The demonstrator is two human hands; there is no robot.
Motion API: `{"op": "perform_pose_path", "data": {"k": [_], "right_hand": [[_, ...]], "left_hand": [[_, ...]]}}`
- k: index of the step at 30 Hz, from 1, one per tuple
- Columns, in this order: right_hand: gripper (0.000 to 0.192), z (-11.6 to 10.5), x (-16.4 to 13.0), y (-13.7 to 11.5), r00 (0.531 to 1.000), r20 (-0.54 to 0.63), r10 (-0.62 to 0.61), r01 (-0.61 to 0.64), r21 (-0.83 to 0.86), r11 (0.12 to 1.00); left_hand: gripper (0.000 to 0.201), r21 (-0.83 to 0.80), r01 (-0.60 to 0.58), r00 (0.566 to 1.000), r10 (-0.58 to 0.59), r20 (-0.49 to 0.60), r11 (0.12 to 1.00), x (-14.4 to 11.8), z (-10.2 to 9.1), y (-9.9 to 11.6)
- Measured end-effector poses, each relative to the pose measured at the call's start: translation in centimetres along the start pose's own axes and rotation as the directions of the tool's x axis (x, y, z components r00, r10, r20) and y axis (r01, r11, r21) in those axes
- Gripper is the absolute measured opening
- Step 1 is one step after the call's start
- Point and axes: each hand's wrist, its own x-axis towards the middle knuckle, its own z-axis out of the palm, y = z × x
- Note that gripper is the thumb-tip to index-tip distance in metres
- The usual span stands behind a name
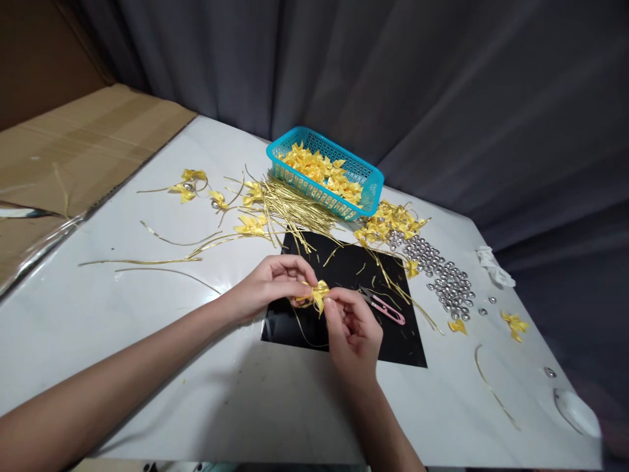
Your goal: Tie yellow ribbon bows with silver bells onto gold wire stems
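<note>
Between both hands, over a black mat [304, 328], is a yellow ribbon flower [320, 294]. My left hand [280, 282] pinches its left side between thumb and fingers. On the right side of the flower, my right hand [354, 324] closes thumb and fingertips on a petal. A thin gold cord hangs below the flower onto the mat. Just right of my right hand lie pink thread snips [386, 308] with their blades toward the fingers. Small cord scraps are scattered over the mat. The fingers partly hide the flower's middle.
A turquoise basket [376, 187] of yellow ribbon pieces stands at the back, with a bundle of gold cords [299, 208] before it. Silver beads [449, 282] and yellow flowers [393, 219] lie right. Cardboard [98, 141] borders the left; a white object [577, 413] sits at the right edge.
</note>
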Motion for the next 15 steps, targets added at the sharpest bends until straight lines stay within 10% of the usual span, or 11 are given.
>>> {"op": "perform_pose_path", "data": {"k": [15], "right_hand": [[0.011,-0.09,-0.09,0.08,1.000,0.024,-0.009,0.009,0.017,1.000]], "left_hand": [[0.008,0.065,-0.053,0.999,0.053,-0.004,0.996,-0.12,-0.15,-0.10]]}}
